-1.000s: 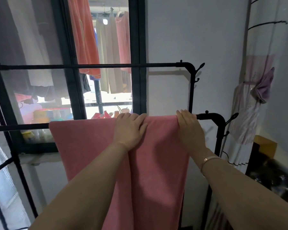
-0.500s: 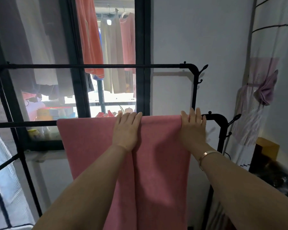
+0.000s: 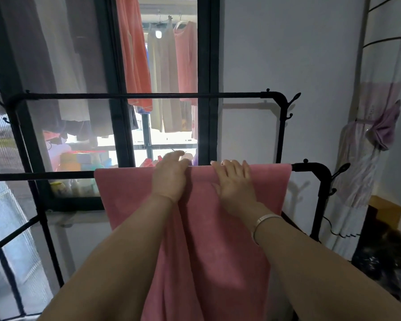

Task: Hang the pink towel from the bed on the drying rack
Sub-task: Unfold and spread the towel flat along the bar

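Observation:
The pink towel hangs draped over the lower bar of the black drying rack and falls straight down out of the frame. My left hand curls over the towel's top fold at the bar, fingers reaching behind it. My right hand lies flat on the towel just right of the left, fingers together and pointing up to the bar. A thin bracelet sits on my right wrist. The towel's right edge stops short of the rack's corner hook.
The rack's upper bar runs above, bare. Behind it is a black-framed window with clothes hanging outside. A tied-back curtain hangs at the right, with a dark cabinet and yellow box below it.
My right hand slid left along the towel from its right edge toward the middle. My left hand curled its fingers further over the bar. The view shifted slightly left.

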The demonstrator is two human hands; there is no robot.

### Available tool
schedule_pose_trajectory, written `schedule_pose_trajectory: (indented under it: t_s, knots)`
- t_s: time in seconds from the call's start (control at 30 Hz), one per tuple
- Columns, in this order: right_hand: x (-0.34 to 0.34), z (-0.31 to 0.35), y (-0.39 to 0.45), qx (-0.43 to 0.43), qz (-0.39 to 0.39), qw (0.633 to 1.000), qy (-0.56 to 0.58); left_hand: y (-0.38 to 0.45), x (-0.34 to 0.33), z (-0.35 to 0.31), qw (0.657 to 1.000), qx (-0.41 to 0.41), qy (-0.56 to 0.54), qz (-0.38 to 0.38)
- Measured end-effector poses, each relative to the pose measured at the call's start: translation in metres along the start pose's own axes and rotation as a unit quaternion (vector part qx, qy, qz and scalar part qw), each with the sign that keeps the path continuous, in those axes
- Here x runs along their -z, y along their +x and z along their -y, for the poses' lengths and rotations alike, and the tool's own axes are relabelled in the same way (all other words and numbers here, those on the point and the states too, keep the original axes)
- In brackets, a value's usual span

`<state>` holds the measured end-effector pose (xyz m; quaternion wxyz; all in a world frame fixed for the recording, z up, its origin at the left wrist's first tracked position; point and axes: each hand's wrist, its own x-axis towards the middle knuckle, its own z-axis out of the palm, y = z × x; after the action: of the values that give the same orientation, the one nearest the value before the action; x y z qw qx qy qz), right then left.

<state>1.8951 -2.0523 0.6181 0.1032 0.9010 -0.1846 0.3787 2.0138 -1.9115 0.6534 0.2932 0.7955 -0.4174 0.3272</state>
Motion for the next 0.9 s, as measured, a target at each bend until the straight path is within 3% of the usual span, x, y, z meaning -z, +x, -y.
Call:
schedule_pose_trajectory:
  t_s: [0.03, 0.13, 0.23, 0.37, 0.5, 0.6, 0.9]
  knots:
    - [-0.001, 0.001, 0.000, -0.002, -0.001, 1.000, -0.002, 0.003, 0.004, 0.006, 1.000, 0.022, 0.012, -0.004]
    - [0.000, 0.005, -0.001, -0.017, 0.002, 1.000, 0.001, -0.002, 0.007, 0.014, 0.995, -0.021, 0.097, 0.015]
    - [0.005, 0.018, 0.003, -0.029, -0.022, 0.999, 0.019, -0.011, 0.003, 0.013, 0.997, -0.029, 0.073, 0.012]
    - [0.005, 0.051, 0.014, 0.026, -0.031, 0.995, 0.091, -0.019, -0.003, 0.017, 0.995, -0.061, 0.078, -0.009]
    - [-0.004, 0.060, 0.011, 0.031, -0.081, 0.993, 0.075, -0.023, -0.003, 0.031, 0.989, -0.101, 0.106, -0.014]
    - [-0.005, 0.059, 0.014, 0.026, -0.072, 0.996, 0.056, -0.021, 0.004, 0.042, 0.985, -0.116, 0.125, -0.007]
    - [-0.004, 0.060, 0.015, 0.013, -0.024, 0.999, 0.027, -0.024, 0.035, 0.083, 0.981, 0.012, 0.190, 0.030]
